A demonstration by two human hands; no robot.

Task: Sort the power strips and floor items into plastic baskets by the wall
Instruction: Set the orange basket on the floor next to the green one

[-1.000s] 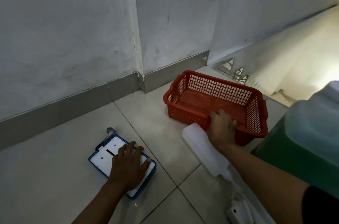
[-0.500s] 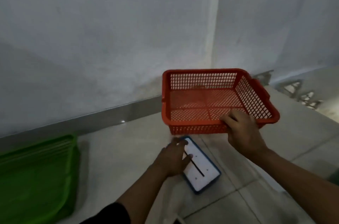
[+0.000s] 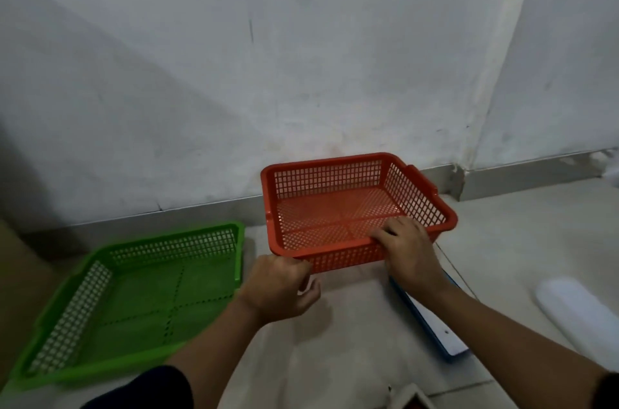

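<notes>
An empty red mesh basket (image 3: 270,207) sits on the floor against the wall. My right hand (image 3: 407,249) is closed over the middle of its near rim. My left hand (image 3: 279,288) hovers at the basket's near left corner, fingers curled, with nothing visible in it. A flat white power strip with a blue edge (image 3: 432,325) lies on the floor, partly under my right forearm. A long white power strip (image 3: 576,314) lies at the far right. An empty green mesh basket (image 3: 174,236) rests on the floor at the left, close to the red one.
The white wall with a grey skirting (image 3: 522,179) runs behind both baskets and turns at a corner on the right. A small white object with a red part (image 3: 410,400) shows at the bottom edge. A brown surface (image 3: 20,274) borders the far left.
My left hand has come off the blue-edged strip, which now lies to the right. The red basket, held by my right hand, now stands beside the green basket as the view swings left.
</notes>
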